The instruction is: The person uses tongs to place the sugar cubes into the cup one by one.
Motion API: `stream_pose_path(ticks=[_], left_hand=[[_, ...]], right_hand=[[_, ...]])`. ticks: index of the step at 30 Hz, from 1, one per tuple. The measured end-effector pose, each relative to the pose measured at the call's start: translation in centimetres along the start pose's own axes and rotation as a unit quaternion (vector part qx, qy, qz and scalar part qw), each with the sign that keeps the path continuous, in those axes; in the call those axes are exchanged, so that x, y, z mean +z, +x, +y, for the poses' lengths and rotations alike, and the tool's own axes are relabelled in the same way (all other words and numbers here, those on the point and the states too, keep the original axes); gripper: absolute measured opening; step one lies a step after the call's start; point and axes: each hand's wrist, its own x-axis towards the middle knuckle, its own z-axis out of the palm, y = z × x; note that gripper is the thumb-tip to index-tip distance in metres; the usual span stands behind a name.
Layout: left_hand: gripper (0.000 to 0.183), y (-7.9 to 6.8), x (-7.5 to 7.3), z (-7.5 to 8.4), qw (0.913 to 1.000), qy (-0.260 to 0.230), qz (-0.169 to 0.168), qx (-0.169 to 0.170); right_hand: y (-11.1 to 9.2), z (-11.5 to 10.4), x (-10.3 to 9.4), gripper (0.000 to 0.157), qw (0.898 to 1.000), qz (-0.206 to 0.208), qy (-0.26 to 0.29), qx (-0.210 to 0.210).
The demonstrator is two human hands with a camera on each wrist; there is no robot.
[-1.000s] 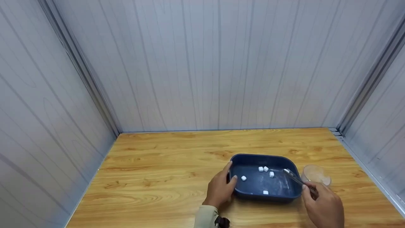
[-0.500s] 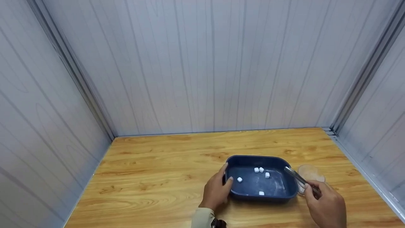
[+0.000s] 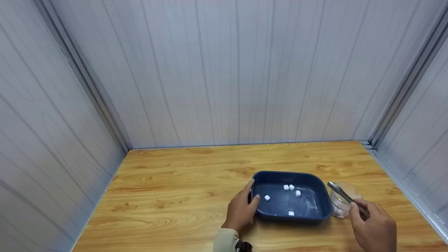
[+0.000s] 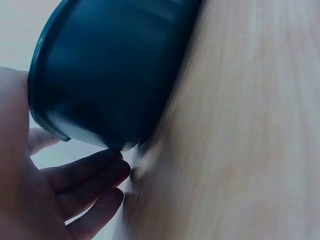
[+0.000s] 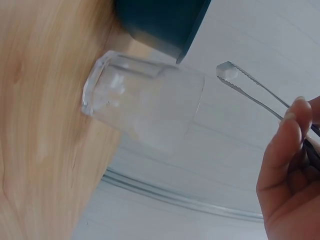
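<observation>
Right hand (image 3: 374,224), mine: fingers grasping one pair of slim metal tongs (image 3: 344,194), thumb pressed along the side.

Tongs: two arms with serrated edges, converging at the tips, which clasp one white cube (image 5: 227,71). Held above the rim level of the drinking glass, towards the tray side, apart from the glass.

Left hand (image 3: 241,209), mine: fingers grasping the left end of the tray, thumb over the rim, the others along the outer wall. Light sleeve (image 3: 225,239) and a dark wristband (image 3: 244,246) at the wrist.

Drinking glass (image 5: 145,97): one, clear, upright on the table, just beside the tray's right end. Bright white patches show low in it; contents or reflections, I cannot tell.

Tray (image 3: 289,219): one, dark blue, deep-walled, rounded corners, flat on the table between my hands. Whitish smears on the right part of its floor.

Loose cubes (image 3: 298,193), white, five, on the tray floor: two side by side towards the far wall, a third near them, one towards my left thumb, one by the near wall.

Table (image 3: 168,182): yellow-brown wood grain.

Panels (image 3: 224,70): pale, grain-patterned, behind and at both sides; metal trim in the corners.
</observation>
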Motion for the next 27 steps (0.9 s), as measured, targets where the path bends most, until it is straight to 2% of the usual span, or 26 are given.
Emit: stream_pose_path(ticks=[6, 14, 27], left_hand=[[0.055, -0.1, -0.1, 0.0, 1.0000, 0.001, 0.001, 0.001], [0.054, -0.2, -0.1, -0.1, 0.9999, -0.007, 0.002, 0.007], [0.055, -0.1, -0.1, 0.0, 1.0000, -0.006, 0.000, -0.003]], right_hand=[[0.3, 1.1, -0.6, 0.013, 1.000, 0.016, 0.013, -0.006], [0.4, 2.2, -0.6, 0.012, 0.999, 0.033, 0.003, -0.020], [0.4, 3.0, -0.4, 0.015, 0.999, 0.007, -0.023, 0.022]])
